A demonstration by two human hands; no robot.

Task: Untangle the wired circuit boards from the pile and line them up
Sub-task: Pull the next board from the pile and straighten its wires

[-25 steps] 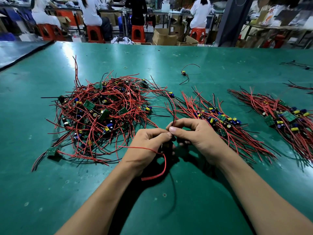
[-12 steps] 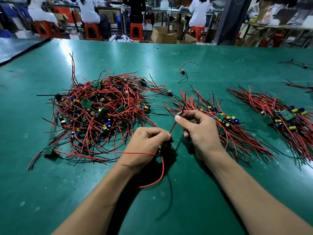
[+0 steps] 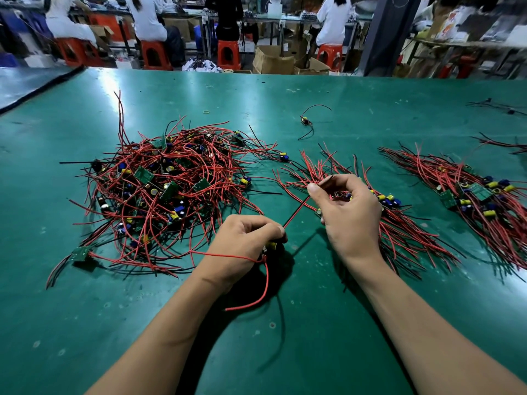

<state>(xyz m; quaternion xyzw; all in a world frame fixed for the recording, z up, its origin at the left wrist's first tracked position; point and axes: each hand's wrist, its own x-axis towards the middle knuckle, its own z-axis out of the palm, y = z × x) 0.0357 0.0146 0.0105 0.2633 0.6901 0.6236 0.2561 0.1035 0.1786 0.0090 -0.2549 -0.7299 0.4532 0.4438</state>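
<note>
Both hands are up over the green surface (image 3: pixel 114 323), front and centre. The left hand (image 3: pixel 245 240) is curled tight round one wired board (image 3: pixel 271 246). Most of it is buried under the fingers and only a yellow part peeks out; it looks like a single board, though I can't be sure. From that fist a red lead (image 3: pixel 296 212) runs taut, up and to the right, straight into the right hand (image 3: pixel 349 215), which pinches it between thumb and forefinger with the other fingers curled in. A second red wire (image 3: pixel 265 283) crosses the left wrist and loops down to the surface by the forearm.

The hands are apart, joined only by that lead. Just beside the left hand sits the pile (image 3: pixel 165 189), a dense tangle of red and black wires with green boards and yellow and blue parts poking through. Under and behind the right hand lies the near row (image 3: pixel 405 238) of boards, its wires fanned out side by side. Well to the right, a far row (image 3: pixel 473 195) lies the same way. A lone board (image 3: pixel 305 120) with black wires sits by itself farther back. Beyond the surface's far edge, people (image 3: pixel 147 21) sit on orange stools (image 3: pixel 228 52) near cardboard boxes (image 3: pixel 272 59).
</note>
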